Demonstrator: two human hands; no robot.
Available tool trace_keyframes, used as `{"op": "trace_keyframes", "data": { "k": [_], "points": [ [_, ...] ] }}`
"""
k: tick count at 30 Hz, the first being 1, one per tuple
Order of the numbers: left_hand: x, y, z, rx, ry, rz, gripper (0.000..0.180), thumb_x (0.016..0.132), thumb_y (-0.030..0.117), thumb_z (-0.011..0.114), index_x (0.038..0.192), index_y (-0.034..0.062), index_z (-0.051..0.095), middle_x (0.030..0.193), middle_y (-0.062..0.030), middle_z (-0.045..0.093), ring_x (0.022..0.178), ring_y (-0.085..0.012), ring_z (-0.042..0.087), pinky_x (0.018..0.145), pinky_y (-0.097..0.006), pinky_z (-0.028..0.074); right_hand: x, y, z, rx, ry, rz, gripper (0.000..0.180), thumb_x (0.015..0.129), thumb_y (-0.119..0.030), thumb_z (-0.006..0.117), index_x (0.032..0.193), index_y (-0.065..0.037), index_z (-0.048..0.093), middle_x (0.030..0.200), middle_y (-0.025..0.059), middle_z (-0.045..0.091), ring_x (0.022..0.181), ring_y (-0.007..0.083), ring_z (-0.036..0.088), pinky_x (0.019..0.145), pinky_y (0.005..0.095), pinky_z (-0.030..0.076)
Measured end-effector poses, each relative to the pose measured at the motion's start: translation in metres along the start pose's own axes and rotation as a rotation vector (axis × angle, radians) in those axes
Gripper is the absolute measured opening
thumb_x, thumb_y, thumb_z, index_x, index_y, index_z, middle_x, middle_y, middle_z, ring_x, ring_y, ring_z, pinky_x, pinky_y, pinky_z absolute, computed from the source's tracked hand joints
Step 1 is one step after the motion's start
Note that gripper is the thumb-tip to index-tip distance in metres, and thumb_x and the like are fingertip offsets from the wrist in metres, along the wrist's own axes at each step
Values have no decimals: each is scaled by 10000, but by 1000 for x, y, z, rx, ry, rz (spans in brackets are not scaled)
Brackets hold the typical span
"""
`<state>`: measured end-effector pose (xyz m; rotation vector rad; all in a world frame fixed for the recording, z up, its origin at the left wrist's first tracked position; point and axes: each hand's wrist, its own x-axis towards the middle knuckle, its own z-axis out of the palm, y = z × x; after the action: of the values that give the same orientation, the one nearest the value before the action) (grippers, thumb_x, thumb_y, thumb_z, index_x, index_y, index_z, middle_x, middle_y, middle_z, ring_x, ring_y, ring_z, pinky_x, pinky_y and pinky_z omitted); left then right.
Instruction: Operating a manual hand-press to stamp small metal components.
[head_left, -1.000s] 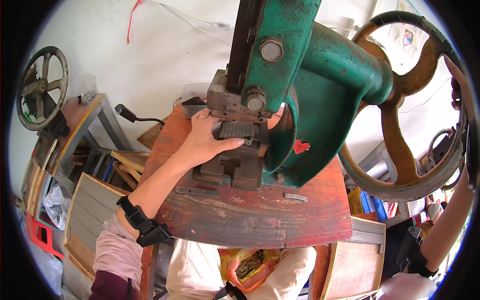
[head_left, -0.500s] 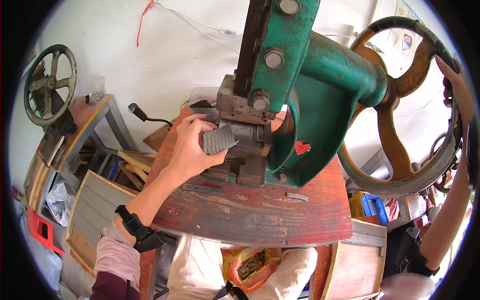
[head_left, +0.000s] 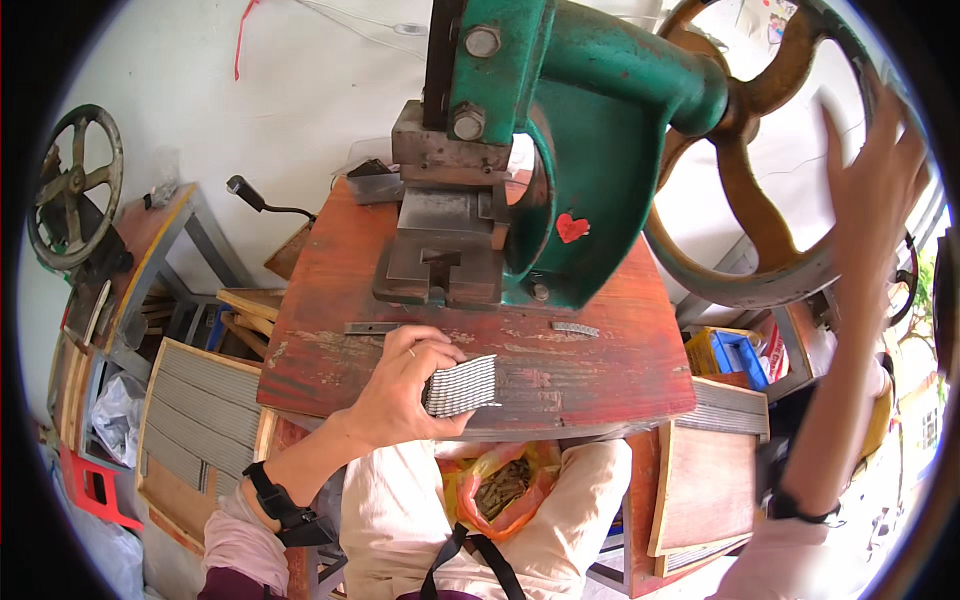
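Head cam shows the stack of ridged grey metal strips (head_left: 461,385) pinched in the left hand (head_left: 405,395), fingers curled shut around it just over the near edge of the red wooden bench (head_left: 590,375). Behind it sits the green press (head_left: 590,110) with its steel die block (head_left: 445,250). Right hand (head_left: 875,190) is spread open, palm flat on the rim of the big flywheel (head_left: 760,290), gripping nothing.

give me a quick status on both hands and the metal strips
Left hand shut on stack of grey metal strips, at table's near edge. Right hand open on flywheel rim. Press die clear; two loose strips on table.
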<state>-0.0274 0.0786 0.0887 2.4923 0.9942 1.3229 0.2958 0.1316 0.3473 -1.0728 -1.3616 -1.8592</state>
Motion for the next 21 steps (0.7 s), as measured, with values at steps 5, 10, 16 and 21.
{"op": "trace_keyframes", "data": {
  "k": [5, 10, 16, 21],
  "points": [
    [-17, -14, 3, 31, -134, -289, 561, 590, 140, 808, 1031, 30, 478, 1022, -117, 567, 1080, -315, 462, 934, -417, 388, -130, -116, -95, 1090, -619, 201, 434, 727, -80, 706, 1120, -20, 532, 1210, 208, 460, 1137, 390, 425, 944, 531, 332],
    [-23, -14, -2, -14, -200, -397, 690, 662, 152, 783, 1218, 3, 404, 1118, -172, 551, 1103, -339, 451, 961, -432, 378, -184, -203, -126, 1527, -867, 475, 312, 725, -103, 733, 1000, -19, 614, 1058, 150, 546, 1023, 329, 495, 877, 408, 425],
    [-25, -12, -2, 11, -206, -336, 822, 680, 185, 803, 1341, 23, 342, 1146, -143, 557, 1088, -317, 473, 954, -403, 396, -191, -231, -129, 1588, -854, 435, 183, 710, -67, 723, 875, -41, 648, 973, 106, 588, 1007, 323, 511, 867, 410, 431],
    [-25, -15, -1, 26, -204, -307, 768, 678, 208, 807, 1310, 24, 412, 1137, -131, 560, 1065, -304, 483, 938, -387, 412, -202, -198, -101, 1435, -829, 472, 130, 714, -39, 710, 819, -21, 635, 922, 119, 605, 985, 329, 523, 854, 414, 440]
  ]
}}
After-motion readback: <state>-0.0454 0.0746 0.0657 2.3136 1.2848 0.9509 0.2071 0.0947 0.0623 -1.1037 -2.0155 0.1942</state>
